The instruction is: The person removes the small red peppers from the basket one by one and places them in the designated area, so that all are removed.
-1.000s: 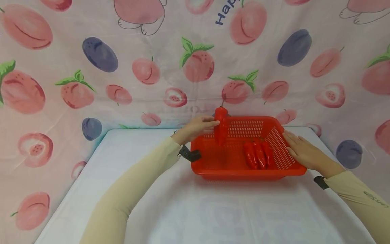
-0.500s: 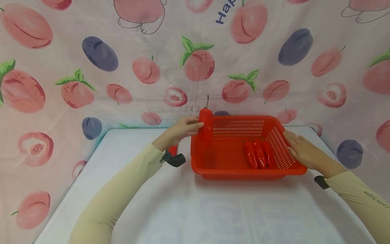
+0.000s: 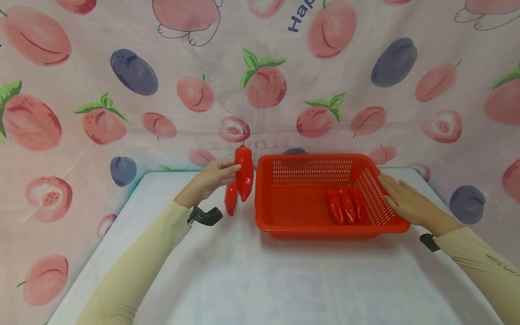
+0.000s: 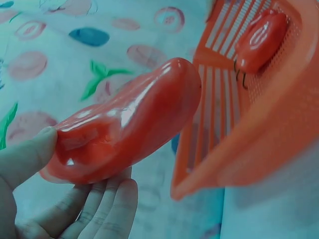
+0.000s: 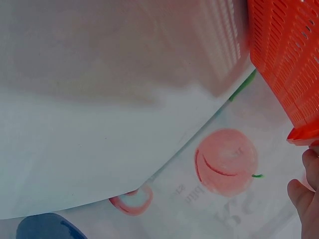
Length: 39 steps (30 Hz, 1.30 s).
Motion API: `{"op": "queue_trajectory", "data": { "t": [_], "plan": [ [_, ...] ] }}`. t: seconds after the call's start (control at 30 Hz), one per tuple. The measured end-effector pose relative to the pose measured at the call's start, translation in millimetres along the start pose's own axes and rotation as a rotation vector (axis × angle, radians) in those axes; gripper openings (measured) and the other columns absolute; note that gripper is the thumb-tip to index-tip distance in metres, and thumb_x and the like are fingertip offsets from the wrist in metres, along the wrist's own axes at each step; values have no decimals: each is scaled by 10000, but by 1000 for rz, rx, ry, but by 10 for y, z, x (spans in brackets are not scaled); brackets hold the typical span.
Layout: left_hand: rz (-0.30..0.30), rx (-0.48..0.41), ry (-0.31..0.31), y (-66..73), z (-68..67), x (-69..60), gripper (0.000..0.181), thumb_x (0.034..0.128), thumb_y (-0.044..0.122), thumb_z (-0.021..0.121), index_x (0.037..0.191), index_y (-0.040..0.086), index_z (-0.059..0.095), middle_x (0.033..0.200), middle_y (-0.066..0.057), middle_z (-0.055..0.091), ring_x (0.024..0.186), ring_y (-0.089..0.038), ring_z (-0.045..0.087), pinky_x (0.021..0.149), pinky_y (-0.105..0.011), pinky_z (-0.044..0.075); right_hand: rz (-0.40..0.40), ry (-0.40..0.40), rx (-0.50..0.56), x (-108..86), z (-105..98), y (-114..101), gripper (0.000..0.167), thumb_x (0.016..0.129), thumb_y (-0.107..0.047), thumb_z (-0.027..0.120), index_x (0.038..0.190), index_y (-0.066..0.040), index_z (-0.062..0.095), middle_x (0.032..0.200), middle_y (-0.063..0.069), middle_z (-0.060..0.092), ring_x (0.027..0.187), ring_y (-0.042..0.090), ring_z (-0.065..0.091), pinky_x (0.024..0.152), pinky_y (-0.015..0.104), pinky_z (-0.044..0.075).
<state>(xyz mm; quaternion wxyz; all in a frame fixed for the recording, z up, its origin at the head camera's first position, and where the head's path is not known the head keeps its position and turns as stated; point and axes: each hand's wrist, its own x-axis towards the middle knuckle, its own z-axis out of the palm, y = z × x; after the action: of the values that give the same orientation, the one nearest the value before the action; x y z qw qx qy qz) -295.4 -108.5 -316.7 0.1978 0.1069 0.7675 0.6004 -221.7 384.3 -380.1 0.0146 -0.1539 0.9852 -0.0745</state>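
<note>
A shiny red chili pepper (image 3: 244,174) hangs stem-up just left of the red plastic basket (image 3: 333,229). My left hand (image 3: 209,181) pinches it between thumb and fingers; the left wrist view shows the pepper (image 4: 129,124) large, with a dent near the thumb. Partly behind it, a second red pepper (image 3: 230,201) lies on the table. Inside the basket, toward the right, three red peppers (image 3: 345,206) lie side by side. My right hand (image 3: 406,203) rests with straight fingers against the basket's right rim; only a few fingers (image 5: 311,172) appear in the right wrist view.
The basket stands on a white-covered table (image 3: 300,280) near its back edge. Behind hangs a fruit-printed cloth (image 3: 227,58). Black straps (image 3: 207,216) hang at both wrists.
My left hand has carried the pepper leftward from over the basket to outside its left side. The pepper on the table has come into view. My right hand and the basket stay put.
</note>
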Motion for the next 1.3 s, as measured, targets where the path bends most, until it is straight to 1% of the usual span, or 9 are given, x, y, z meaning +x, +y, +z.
{"op": "queue_trajectory", "data": {
  "t": [0.13,0.23,0.3,0.47,0.57,0.77,1.07,1.17,1.3],
  "plan": [
    [-8,-14,36,-109,-150,-42,549,950,284,544,1402,7,400,1383,-197,482,1264,-347,483,1070,-437,404,11,-5,5,-5,-6,3,711,949,-249,483,1480,42,110,1517,276,183,1390,440,163,1151,604,84],
    [-32,-12,71,-200,-248,-65,574,947,298,547,1409,-1,383,1398,-196,464,1274,-348,475,1075,-437,394,7,-4,7,-9,-3,7,708,950,-249,481,1479,45,113,1516,279,184,1390,442,162,1146,611,91],
    [-49,-5,84,-262,-305,-71,589,948,300,546,1415,-11,367,1409,-201,449,1283,-353,464,1080,-438,386,6,-4,12,-10,0,8,705,952,-248,478,1479,45,112,1516,278,182,1390,443,161,1145,611,90],
    [-87,12,105,-419,-424,-50,594,953,300,538,1413,-30,360,1417,-223,433,1289,-365,454,1080,-427,383,19,-13,16,-6,10,9,713,953,-252,474,1483,38,96,1521,275,171,1392,443,154,1147,610,83],
    [-111,14,112,-513,-482,-19,604,954,311,535,1423,-20,348,1422,-222,427,1287,-357,457,1085,-421,377,27,-18,11,0,18,13,717,952,-254,475,1484,36,93,1521,275,171,1392,445,152,1147,610,82],
    [-130,-4,116,-668,-546,42,611,957,303,532,1428,-30,329,1426,-230,412,1285,-351,453,1105,-438,351,31,-18,-2,5,29,19,709,954,-254,471,1481,41,101,1517,279,178,1388,447,156,1145,614,84],
    [-162,-27,123,-847,-597,103,608,955,294,538,1423,-37,335,1432,-239,402,1301,-369,435,1114,-435,344,25,7,-61,5,18,0,658,956,-224,452,1449,104,166,1489,313,221,1375,456,190,1140,614,100],
    [-183,-42,134,-907,-617,128,600,955,288,539,1420,-36,341,1431,-235,404,1293,-357,447,1113,-429,349,19,17,-81,11,23,7,641,959,-220,445,1441,113,185,1481,318,236,1369,458,206,1137,615,114],
    [-208,-64,136,-998,-653,160,605,959,275,534,1423,-51,325,1436,-240,399,1281,-341,463,1106,-414,359,23,9,-86,23,26,14,638,963,-223,439,1441,114,183,1482,321,233,1371,459,205,1130,620,127]
  ]
}}
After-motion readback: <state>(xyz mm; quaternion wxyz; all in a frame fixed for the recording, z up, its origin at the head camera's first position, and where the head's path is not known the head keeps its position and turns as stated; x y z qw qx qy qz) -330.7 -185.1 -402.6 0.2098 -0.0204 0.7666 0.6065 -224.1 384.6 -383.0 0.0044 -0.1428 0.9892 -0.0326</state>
